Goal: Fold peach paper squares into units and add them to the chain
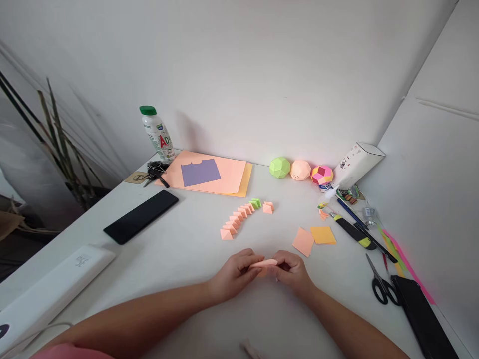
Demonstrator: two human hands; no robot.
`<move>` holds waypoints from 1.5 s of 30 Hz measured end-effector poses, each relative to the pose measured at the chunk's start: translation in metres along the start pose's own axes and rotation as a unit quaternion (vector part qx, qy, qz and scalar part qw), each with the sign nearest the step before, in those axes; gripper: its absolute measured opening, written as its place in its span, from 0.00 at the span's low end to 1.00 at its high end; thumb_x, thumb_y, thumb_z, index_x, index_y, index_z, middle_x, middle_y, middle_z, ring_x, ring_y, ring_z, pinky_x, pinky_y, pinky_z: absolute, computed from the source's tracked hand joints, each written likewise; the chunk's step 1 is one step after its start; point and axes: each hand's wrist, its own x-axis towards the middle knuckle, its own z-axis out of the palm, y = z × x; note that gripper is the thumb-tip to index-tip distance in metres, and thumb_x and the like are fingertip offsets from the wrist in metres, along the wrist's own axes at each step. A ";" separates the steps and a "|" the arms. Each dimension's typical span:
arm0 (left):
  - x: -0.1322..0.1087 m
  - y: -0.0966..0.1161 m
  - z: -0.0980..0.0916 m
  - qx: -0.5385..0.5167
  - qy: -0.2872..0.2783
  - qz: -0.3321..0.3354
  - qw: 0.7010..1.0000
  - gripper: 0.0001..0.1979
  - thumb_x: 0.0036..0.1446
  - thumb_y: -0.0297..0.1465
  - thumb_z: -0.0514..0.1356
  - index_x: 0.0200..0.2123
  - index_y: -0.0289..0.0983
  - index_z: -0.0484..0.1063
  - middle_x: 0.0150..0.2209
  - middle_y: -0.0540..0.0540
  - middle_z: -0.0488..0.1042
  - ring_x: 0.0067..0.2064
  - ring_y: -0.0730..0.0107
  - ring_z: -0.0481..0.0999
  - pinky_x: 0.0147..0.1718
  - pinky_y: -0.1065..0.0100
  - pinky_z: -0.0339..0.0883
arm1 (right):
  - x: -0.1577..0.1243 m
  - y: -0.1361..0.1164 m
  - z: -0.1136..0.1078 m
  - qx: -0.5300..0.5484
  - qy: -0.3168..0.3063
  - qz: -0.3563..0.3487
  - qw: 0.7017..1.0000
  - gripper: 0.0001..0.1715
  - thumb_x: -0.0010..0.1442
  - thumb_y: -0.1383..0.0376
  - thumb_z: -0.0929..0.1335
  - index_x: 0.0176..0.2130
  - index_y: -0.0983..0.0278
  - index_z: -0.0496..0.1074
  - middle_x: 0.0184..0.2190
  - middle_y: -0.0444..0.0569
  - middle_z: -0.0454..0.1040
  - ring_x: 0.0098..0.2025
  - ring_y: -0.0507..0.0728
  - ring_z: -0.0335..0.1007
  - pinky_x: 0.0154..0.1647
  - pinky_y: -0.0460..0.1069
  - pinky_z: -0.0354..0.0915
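Between both hands is a small folded piece of peach paper point(264, 263), held just above the white table. My left hand point(236, 271) pinches its left end, thumb below and fingers on top. At the other end, my right hand point(294, 271) grips the paper with curled fingers. Beyond the hands, a curved row of folded peach paper pieces point(235, 219) ends in green folded pieces point(255, 203). One more folded peach piece point(268, 208) stands to the right of the row. Closer to my right hand lie a peach paper square point(303, 242) and an orange paper square point(323, 235).
Along the wall sit a green paper ball point(280, 167), a peach one point(300, 170) and a multicoloured one point(322, 175). Scissors point(381, 284) and a utility knife point(354, 232) lie at right. At left are a black phone point(141, 216), a bottle point(157, 133) and peach sheets point(232, 174).
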 end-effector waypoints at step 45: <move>-0.002 -0.004 0.002 0.006 -0.002 -0.014 1.000 0.17 0.61 0.36 0.50 0.27 0.34 0.73 0.23 0.51 0.61 0.25 0.75 0.61 0.24 0.74 0.57 | 0.003 -0.004 -0.002 0.051 -0.006 0.065 0.997 0.14 0.52 0.56 0.71 0.25 0.63 0.69 0.17 0.40 0.63 0.18 0.49 0.58 0.19 0.45 0.58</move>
